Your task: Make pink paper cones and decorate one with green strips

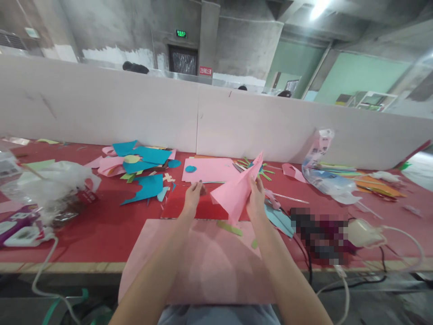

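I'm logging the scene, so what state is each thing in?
Held paper: raised, bent into a point
Right hand: grip closed on held paper
Left hand: curled; whether it holds anything is unclear
Large sheet: flat, overhanging table
Blue scraps: cut, loosely heaped
Left bag: crumpled
Exit sign: lit
Ceiling light: on

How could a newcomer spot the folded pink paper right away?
Find the long red table. Above it, a bare right hand holds the folded pink paper. Unlike the flat, rectangular pink sheet behind, it is raised and tapers upward to a point.
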A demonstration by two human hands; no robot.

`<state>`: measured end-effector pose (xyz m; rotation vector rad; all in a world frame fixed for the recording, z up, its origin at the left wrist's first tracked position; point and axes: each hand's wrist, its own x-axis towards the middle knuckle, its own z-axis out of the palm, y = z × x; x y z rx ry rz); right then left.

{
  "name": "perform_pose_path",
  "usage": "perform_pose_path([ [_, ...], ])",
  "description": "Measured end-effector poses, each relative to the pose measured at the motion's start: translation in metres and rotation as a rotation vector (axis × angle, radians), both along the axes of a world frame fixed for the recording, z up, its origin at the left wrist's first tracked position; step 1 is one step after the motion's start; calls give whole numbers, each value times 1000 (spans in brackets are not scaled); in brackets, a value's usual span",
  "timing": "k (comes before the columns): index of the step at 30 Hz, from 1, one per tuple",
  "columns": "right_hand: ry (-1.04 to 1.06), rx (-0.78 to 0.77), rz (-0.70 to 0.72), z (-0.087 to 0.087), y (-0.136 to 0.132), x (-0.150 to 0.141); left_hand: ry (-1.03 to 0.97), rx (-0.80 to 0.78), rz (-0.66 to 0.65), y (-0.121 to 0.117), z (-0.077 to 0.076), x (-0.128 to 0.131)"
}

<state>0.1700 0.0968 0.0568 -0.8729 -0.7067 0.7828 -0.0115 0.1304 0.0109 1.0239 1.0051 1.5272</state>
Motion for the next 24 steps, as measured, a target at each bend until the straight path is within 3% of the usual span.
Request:
perform_pose_path([
  [4,-97,116,-18,3,-2,-8,81,218,-82,-6,8,5],
  [8,-219,113,97,3,-7,-22,151,368,-288,-17,14,12],
  [11,-299,62,147,-2,-8,-27,218,331,-368,-26,17,15],
  [15,-347,-58,134,-7,-9,-22,155,261,-360,-27,19,12],
  [21,-121,-176,247,9,-15,-7,-123,143,-330,-10,13,-2],
  [24,-177,-214,306,11,-18,-3,-113,-9,-360,-6,8,-5],
])
